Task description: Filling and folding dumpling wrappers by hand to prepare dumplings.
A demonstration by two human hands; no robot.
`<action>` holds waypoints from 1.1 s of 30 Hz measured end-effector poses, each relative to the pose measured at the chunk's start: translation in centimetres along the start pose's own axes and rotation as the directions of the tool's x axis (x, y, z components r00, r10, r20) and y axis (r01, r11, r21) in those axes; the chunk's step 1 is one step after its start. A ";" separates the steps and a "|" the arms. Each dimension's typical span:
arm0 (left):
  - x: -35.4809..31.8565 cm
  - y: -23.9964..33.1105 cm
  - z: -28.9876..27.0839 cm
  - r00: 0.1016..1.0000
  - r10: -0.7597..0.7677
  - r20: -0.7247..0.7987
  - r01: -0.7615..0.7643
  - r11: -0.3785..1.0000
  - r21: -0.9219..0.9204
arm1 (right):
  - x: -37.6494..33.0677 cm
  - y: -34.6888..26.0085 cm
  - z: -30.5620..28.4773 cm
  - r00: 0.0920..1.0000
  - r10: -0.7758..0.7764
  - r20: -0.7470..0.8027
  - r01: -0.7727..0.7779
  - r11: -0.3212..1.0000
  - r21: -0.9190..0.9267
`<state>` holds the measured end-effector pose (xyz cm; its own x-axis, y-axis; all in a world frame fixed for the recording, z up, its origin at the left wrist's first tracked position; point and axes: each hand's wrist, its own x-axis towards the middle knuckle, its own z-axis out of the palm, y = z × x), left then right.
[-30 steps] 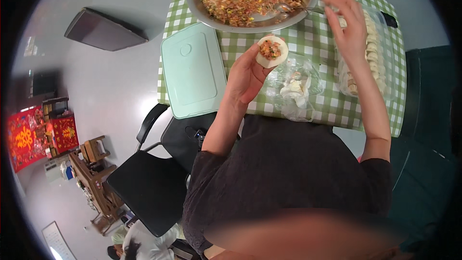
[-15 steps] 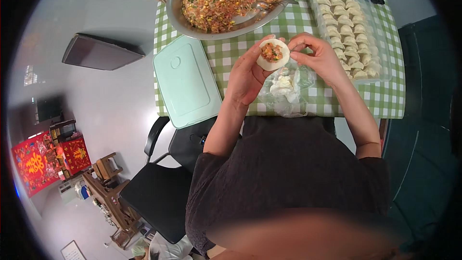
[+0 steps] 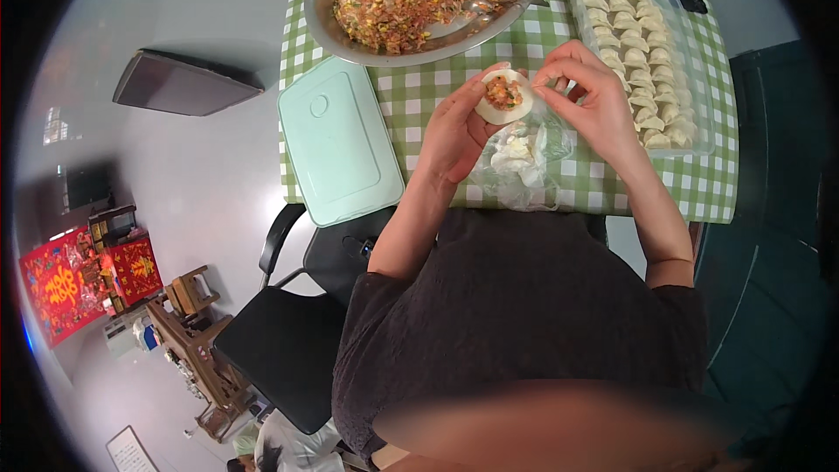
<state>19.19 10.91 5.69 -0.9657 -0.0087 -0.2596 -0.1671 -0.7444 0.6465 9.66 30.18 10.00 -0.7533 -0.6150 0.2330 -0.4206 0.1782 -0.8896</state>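
White dumpling wrapper [image 3: 504, 97] with filling, cupped in left hand [image 3: 456, 129].
Right hand [image 3: 591, 98] fingers [image 3: 549, 85] pinching its edge, above green-checked table [image 3: 428, 114].

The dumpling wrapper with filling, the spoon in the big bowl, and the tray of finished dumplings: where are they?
dumpling wrapper [image 3: 505, 97]: head view, on the filling at its middle.
spoon [image 3: 502, 5]: head view, on its handle near the bowl's rim.
tray of finished dumplings [image 3: 680, 26]: head view, on its right rim.
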 end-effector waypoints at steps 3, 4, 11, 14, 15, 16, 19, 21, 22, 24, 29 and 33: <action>0.1 -0.2 0.2 0.999 -0.032 0.003 0.032 0.999 -0.016 | 0.4 -0.3 0.7 0.995 -0.100 -0.016 0.099 0.994 -0.045; 0.2 -0.2 0.3 1.000 -0.029 0.001 0.029 0.999 -0.019 | 0.5 -0.2 0.9 0.990 -0.139 -0.016 0.137 0.988 -0.076; 0.2 -0.4 0.3 0.999 -0.018 -0.034 0.015 0.997 -0.080 | -0.3 -0.2 1.8 0.955 -0.296 -0.023 0.275 0.910 -0.311; 0.4 -0.7 -0.1 0.999 -0.005 -0.042 0.001 0.995 -0.096 | -1.1 -0.3 2.6 0.924 -0.382 0.013 0.343 0.813 -0.470; 0.5 -0.8 -0.1 0.999 -0.007 -0.034 0.004 0.994 -0.107 | -1.3 -0.4 2.8 0.925 -0.376 0.050 0.346 0.780 -0.521; 0.5 -0.7 -0.1 0.999 -0.008 -0.034 0.004 0.994 -0.108 | -1.4 -0.5 2.9 0.926 -0.368 0.086 0.348 0.744 -0.570; 0.5 -0.8 -0.3 0.999 -0.010 -0.048 0.006 0.996 -0.091 | -1.0 -0.2 2.4 0.927 -0.371 0.045 0.352 0.825 -0.442; 0.5 -0.9 -0.3 0.999 -0.007 -0.038 0.005 0.999 -0.053 | -0.2 0.1 1.9 0.923 -0.386 0.000 0.349 0.835 -0.425; 0.4 -0.9 -0.2 0.999 -0.008 -0.038 0.006 0.999 -0.053 | 0.1 0.2 1.8 0.916 -0.400 -0.044 0.349 0.844 -0.406; 0.3 -0.7 0.1 1.000 -0.022 -0.001 0.022 0.999 -0.034 | 0.3 0.3 1.7 0.933 -0.360 -0.013 0.329 0.866 -0.377; 0.1 -0.7 -0.3 1.000 -0.015 0.007 0.015 1.000 -0.016 | 0.0 0.6 1.8 0.944 -0.327 0.043 0.312 0.844 -0.437; -0.1 -0.7 0.1 1.000 0.005 0.012 -0.004 0.999 -0.041 | -0.2 1.0 1.7 0.973 -0.232 -0.016 0.225 0.957 -0.183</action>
<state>19.35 11.45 5.31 -0.9689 -0.0040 -0.2475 -0.1546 -0.7710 0.6178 10.25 29.17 8.43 -0.6431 -0.6273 0.4393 -0.6647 0.1726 -0.7269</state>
